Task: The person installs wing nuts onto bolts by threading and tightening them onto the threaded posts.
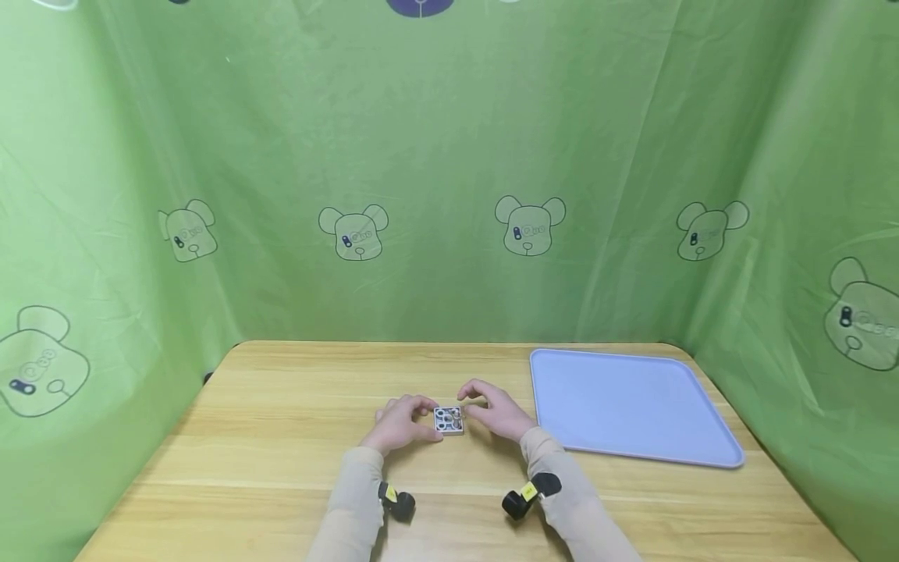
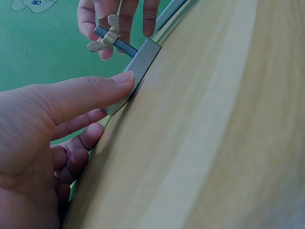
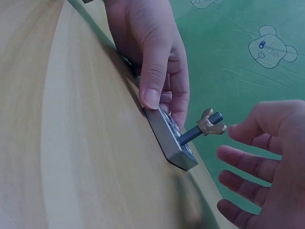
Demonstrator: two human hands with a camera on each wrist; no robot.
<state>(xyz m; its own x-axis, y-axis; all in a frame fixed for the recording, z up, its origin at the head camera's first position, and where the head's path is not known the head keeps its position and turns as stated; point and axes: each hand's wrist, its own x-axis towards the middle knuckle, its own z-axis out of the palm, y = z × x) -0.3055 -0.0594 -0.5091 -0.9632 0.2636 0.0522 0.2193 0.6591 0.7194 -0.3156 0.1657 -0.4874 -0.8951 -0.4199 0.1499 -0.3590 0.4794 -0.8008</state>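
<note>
A small square metal block [image 1: 448, 430] lies flat on the wooden table between the two hands. From its top face, near one corner, a threaded bolt [image 3: 189, 136] sticks up, with a brass-coloured wing nut [image 3: 210, 125] partway along it, below the bolt's free end. My left hand [image 1: 397, 425] pinches the block, its thumb on the near side and fingers on the far side. To the right, my right hand [image 1: 497, 412] has loosely bent fingers with nothing between them; in the right wrist view a fingertip is right beside a wing of the nut.
A light purple tray [image 1: 635, 406] lies on the table [image 1: 281, 468] at the right, just beyond my right forearm. Green curtains [image 1: 449, 297] with printed bear heads stand behind the table and on both sides. Small black cameras are strapped on both wrists.
</note>
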